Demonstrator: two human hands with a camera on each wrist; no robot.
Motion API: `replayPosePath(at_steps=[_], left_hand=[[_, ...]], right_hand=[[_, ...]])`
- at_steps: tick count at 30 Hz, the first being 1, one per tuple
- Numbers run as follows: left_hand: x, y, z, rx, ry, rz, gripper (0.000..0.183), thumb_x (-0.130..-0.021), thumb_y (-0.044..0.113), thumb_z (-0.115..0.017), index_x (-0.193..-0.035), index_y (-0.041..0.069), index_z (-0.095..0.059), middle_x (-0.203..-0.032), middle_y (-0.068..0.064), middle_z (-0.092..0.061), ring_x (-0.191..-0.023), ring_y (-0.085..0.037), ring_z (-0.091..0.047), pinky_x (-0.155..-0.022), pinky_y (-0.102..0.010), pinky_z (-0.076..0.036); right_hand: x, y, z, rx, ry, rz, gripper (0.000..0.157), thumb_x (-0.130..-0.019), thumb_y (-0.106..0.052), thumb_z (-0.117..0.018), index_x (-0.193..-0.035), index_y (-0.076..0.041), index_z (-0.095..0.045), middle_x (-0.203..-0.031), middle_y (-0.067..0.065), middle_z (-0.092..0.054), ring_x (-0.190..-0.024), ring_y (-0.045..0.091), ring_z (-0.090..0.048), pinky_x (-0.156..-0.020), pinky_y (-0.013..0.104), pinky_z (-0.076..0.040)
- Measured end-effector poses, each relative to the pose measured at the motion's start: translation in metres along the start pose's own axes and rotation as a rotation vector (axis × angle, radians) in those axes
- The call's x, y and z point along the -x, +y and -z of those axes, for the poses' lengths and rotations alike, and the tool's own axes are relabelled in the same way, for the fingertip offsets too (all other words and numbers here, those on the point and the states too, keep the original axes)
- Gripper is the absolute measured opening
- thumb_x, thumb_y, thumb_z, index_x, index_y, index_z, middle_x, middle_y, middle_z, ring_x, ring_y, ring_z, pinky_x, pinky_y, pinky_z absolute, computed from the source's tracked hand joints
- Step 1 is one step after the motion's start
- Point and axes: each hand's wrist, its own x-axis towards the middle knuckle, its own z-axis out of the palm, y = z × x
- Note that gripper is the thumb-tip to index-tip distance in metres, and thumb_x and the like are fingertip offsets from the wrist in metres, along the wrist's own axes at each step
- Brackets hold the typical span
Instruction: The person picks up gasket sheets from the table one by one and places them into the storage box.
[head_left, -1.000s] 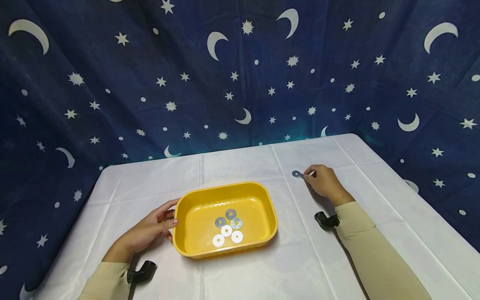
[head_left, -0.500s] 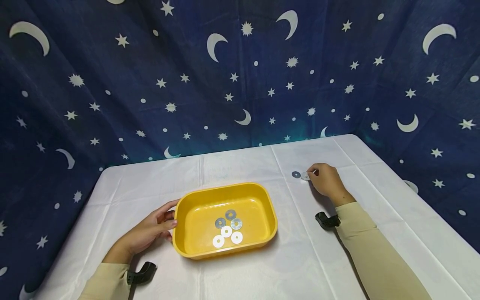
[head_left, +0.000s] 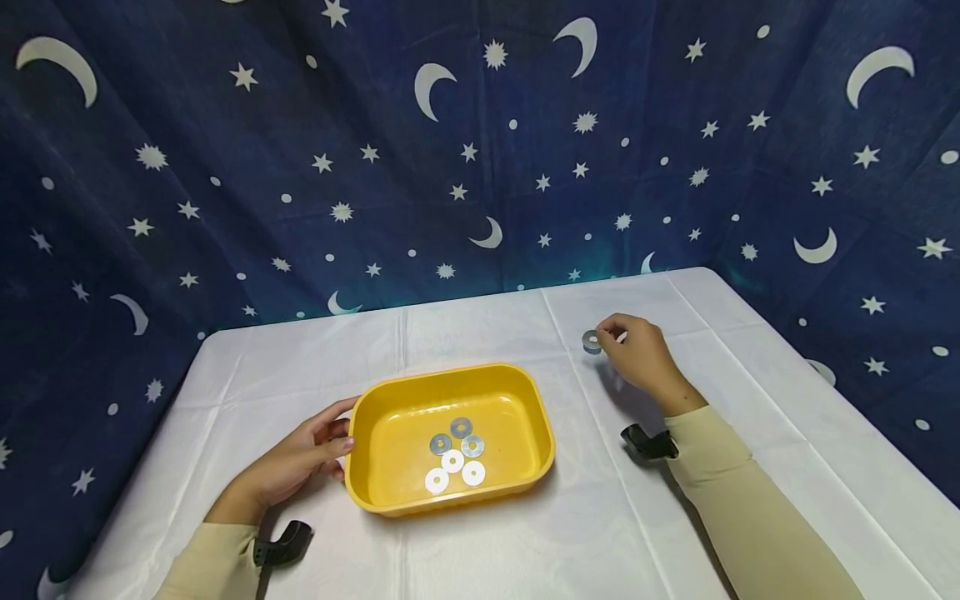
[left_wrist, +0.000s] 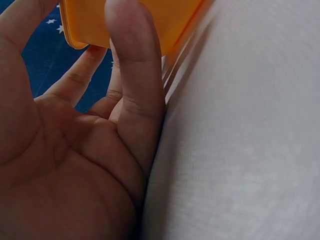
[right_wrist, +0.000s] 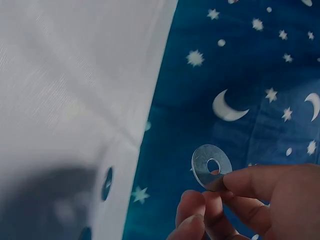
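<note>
My right hand point(head_left: 639, 354) pinches a flat metal washer point(right_wrist: 201, 167) between thumb and fingertips, a broad ring with a round hole. In the head view it overlaps another washer point(head_left: 592, 350) lying on the white cloth, and a gap between the two shows in the right wrist view. My left hand point(head_left: 296, 458) rests with extended fingers against the left side of a yellow plastic tray point(head_left: 525, 479), thumb tip at the rim. Inside the tray, several washers point(head_left: 452, 461) lie flat and apart or slightly touching, toward the middle and front.
A white tablecloth point(head_left: 585, 533) covers the table, with fold creases running across it. Behind and at both sides hangs a dark blue curtain point(head_left: 390, 192) with moons and stars. A black band point(head_left: 648, 443) sits on the right wrist, another black band point(head_left: 283, 546) on the left.
The right hand has lifted the pale washer off the cloth and shifted it slightly left, over the other washer. The left hand and the tray have stayed in place.
</note>
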Motion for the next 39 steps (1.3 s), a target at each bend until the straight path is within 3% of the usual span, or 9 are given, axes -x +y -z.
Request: replayPosePath(at_steps=[13, 19, 25, 39], left_hand=[[0.000, 0.002, -0.002, -0.014, 0.018, 0.026, 0.067, -0.100, 0.020, -0.061, -0.157, 0.012, -0.025, -0.128, -0.016, -0.054, -0.095, -0.017, -0.062, -0.071, -0.034, -0.060], [0.001, 0.002, -0.002, -0.005, 0.010, 0.007, 0.065, -0.101, 0.018, -0.059, -0.157, 0.011, -0.025, -0.125, -0.012, -0.055, -0.094, -0.016, -0.062, -0.071, -0.033, -0.060], [0.001, 0.002, -0.002, 0.016, 0.000, -0.017, 0.063, -0.101, 0.018, -0.058, -0.156, 0.009, -0.027, -0.122, -0.008, -0.057, -0.093, -0.015, -0.063, -0.071, -0.032, -0.060], [0.001, 0.002, -0.002, 0.022, -0.005, -0.036, 0.061, -0.102, 0.017, -0.057, -0.155, 0.008, -0.028, -0.121, -0.008, -0.058, -0.093, -0.014, -0.062, -0.070, -0.031, -0.060]], right_hand=[[0.012, -0.035, -0.004, -0.094, -0.101, 0.036, 0.015, -0.099, -0.014, -0.059, -0.101, -0.005, -0.071, -0.090, 0.012, -0.068, -0.064, 0.017, -0.059, -0.057, 0.027, -0.050], [0.018, -0.047, -0.005, -0.112, -0.151, 0.051, 0.013, -0.099, -0.015, -0.060, -0.101, -0.007, -0.070, -0.090, 0.014, -0.068, -0.064, 0.017, -0.057, -0.056, 0.026, -0.050], [0.020, -0.051, -0.008, -0.126, -0.150, 0.100, 0.011, -0.098, -0.011, -0.062, -0.099, -0.005, -0.071, -0.087, 0.009, -0.066, -0.063, 0.019, -0.052, -0.054, 0.025, -0.048], [0.023, -0.053, -0.013, -0.098, -0.181, 0.105, 0.009, -0.097, -0.013, -0.063, -0.096, -0.010, -0.071, -0.089, 0.007, -0.067, -0.062, 0.016, -0.055, -0.054, 0.026, -0.049]])
